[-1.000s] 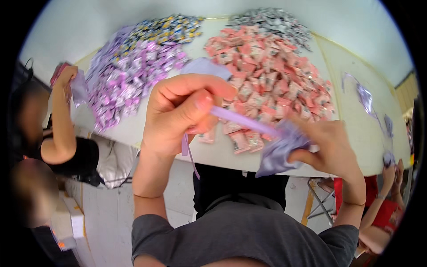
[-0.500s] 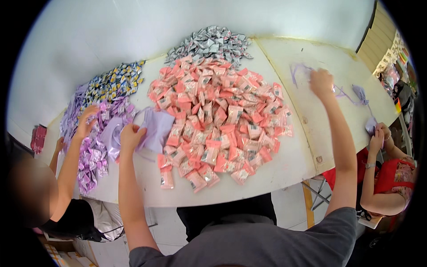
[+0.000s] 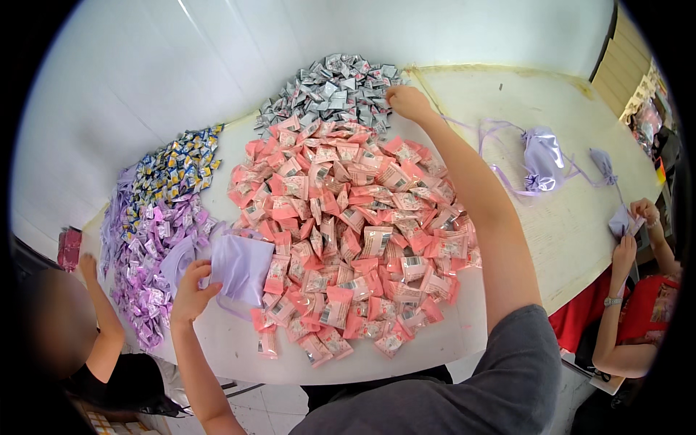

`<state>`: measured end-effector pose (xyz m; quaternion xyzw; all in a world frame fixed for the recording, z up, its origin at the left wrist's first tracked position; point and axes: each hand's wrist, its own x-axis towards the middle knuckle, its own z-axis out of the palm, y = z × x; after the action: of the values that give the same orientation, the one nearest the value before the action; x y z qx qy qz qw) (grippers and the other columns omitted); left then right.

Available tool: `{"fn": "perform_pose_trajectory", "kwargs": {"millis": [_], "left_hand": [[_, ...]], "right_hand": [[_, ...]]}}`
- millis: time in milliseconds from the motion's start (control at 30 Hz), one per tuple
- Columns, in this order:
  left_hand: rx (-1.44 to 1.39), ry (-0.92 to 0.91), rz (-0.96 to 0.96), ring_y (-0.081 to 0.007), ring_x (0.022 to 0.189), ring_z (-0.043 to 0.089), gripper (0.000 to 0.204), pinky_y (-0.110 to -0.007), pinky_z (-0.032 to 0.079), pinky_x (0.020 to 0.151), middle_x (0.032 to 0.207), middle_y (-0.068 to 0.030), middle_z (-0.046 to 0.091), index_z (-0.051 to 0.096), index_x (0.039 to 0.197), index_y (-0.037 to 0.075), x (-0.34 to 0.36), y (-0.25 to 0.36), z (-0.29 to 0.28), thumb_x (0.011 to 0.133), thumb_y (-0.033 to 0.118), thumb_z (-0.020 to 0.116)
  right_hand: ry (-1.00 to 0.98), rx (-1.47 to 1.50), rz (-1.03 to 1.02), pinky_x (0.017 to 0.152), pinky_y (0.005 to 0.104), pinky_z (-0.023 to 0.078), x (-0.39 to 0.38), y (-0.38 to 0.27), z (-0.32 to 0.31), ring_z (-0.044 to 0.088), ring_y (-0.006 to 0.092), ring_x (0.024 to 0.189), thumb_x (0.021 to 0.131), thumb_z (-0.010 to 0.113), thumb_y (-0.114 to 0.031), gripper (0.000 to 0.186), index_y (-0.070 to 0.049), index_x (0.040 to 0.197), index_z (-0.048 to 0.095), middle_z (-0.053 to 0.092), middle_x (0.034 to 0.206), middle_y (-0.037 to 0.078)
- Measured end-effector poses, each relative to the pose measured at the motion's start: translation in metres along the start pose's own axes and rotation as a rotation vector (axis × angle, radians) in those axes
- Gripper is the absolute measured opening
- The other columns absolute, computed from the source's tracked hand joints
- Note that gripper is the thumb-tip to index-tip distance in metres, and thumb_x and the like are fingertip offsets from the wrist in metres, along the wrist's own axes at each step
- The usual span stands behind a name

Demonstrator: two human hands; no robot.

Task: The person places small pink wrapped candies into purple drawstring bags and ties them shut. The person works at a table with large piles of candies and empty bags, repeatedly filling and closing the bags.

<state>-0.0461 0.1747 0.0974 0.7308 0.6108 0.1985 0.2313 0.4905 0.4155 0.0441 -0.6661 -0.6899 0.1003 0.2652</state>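
Note:
My left hand (image 3: 194, 293) has its thumb and fingers curled on the edge of a flat lavender satin pouch (image 3: 243, 270), which lies at the left edge of the heap of pink packets (image 3: 377, 243). My right hand (image 3: 407, 101) reaches to the right edge of the pile of small silver packets (image 3: 330, 90), fingers bent together; what they hold, if anything, is too small to tell. A gathered lavender pouch (image 3: 542, 156) with loose ribbons lies on the table to the right of my forearm.
Purple packets (image 3: 156, 254), yellow-and-blue packets (image 3: 174, 156) and more lavender fabric (image 3: 181, 261) cover the table's left. A co-worker (image 3: 101, 341) sits left. At right, another person's hands (image 3: 627, 239) hold a small lavender pouch. A white wall (image 3: 145, 87) backs the table (image 3: 551, 232).
The gathered pouch that both my hands held up now lies on the right. My right hand has moved from there leftward to the silver pile; my left hand is on a flat pouch.

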Motion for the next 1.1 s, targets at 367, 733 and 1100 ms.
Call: {"fn": "perform_pose_trajectory", "kwargs": {"millis": [367, 733, 1100], "left_hand": [[0.166, 0.326, 0.085, -0.0227, 0.074, 0.057, 0.016, -0.028, 0.045, 0.061, 0.099, -0.0120, 0.058, 0.058, 0.097, -0.003, -0.016, 0.021, -0.001, 0.081, 0.000, 0.056], [0.645, 0.247, 0.546, -0.0248, 0.070, 0.057, 0.017, -0.033, 0.046, 0.058, 0.083, -0.0091, 0.059, 0.060, 0.088, 0.002, -0.069, 0.107, 0.007, 0.071, 0.000, 0.059], [0.561, 0.346, 0.610, -0.0228, 0.068, 0.055, 0.024, -0.030, 0.044, 0.054, 0.077, -0.0063, 0.053, 0.060, 0.083, 0.007, -0.101, 0.137, -0.044, 0.060, -0.001, 0.060]], "right_hand": [[-0.159, 0.333, 0.019, 0.061, 0.0326, 0.044, -0.032, -0.011, -0.026, 0.057, 0.0184, 0.075, 0.073, 0.067, -0.023, 0.025, -0.010, 0.093, 0.063, 0.059, 0.081, 0.011], [-0.230, -0.261, 0.075, 0.063, 0.0392, 0.050, -0.097, -0.034, -0.034, 0.064, 0.0283, 0.075, 0.071, 0.064, -0.035, 0.043, -0.004, 0.101, 0.060, 0.065, 0.084, 0.014], [0.042, 0.831, 0.069, 0.043, 0.0194, 0.032, -0.147, -0.105, -0.113, 0.048, 0.0038, 0.054, 0.075, 0.070, -0.035, 0.036, -0.003, 0.091, 0.063, 0.061, 0.071, 0.001]]}}
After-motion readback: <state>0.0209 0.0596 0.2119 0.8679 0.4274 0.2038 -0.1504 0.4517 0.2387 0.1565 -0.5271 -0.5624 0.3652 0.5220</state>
